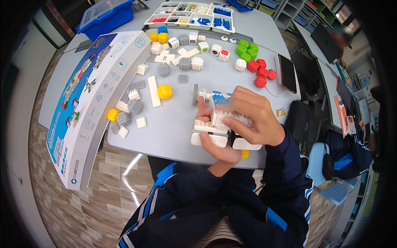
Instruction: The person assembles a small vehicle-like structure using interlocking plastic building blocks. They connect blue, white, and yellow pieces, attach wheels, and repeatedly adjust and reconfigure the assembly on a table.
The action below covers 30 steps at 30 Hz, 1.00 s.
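Note:
Above the table's near edge, both hands hold a white building-block model with a blue-and-white panel and flat white plates along its near side. My left hand supports it from below and the left, thumb on a near plate and fingertips showing behind. Curled over the right part, my right hand grips a whitish studded piece between thumb and fingers. A grey disc sticks out at the model's far left. The palm covers part of the right side. A yellow block shows just below the model.
Loose white, grey and yellow blocks lie left, including a long white strip. Green blocks, red blocks and a phone are at right. Behind stands a sorting tray; a large box leans left.

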### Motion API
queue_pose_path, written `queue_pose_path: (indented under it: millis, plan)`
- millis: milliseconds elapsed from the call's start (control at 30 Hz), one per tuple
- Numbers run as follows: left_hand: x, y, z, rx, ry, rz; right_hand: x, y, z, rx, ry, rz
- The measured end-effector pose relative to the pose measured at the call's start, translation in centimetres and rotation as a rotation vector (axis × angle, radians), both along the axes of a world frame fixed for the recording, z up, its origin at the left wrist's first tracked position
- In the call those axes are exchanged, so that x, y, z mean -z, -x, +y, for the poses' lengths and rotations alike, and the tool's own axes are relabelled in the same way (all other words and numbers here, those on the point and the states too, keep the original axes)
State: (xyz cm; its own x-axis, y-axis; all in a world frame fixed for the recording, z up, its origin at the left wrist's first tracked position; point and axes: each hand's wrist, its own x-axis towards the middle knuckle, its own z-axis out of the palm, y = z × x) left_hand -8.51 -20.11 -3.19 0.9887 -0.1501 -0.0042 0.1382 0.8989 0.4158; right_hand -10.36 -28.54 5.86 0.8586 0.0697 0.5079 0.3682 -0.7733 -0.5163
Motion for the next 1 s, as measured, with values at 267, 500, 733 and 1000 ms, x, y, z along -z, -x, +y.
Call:
queue_pose_path:
  millis: [267, 500, 733, 1000]
  plan:
    - [1.0, 0.2, 1.0, 0.071, -0.021, -0.018, 0.6, 0.2, 0.1, -0.004, -0.004, 0.01]
    - [1.0, -0.5, 7.1, 0.331, -0.303, -0.141, -0.2, 2.8, -0.3, 0.077, 0.142, 0.072]
    - [0.0, -4.1, 11.2, 0.545, -0.644, -0.326, 2.0, 5.6, 1.6, 0.28, 0.167, 0.128]
    - [-3.5, -9.9, 12.9, 0.116, -1.282, -1.485, 2.0, 5.5, 0.9, 0.297, 0.135, 0.093]
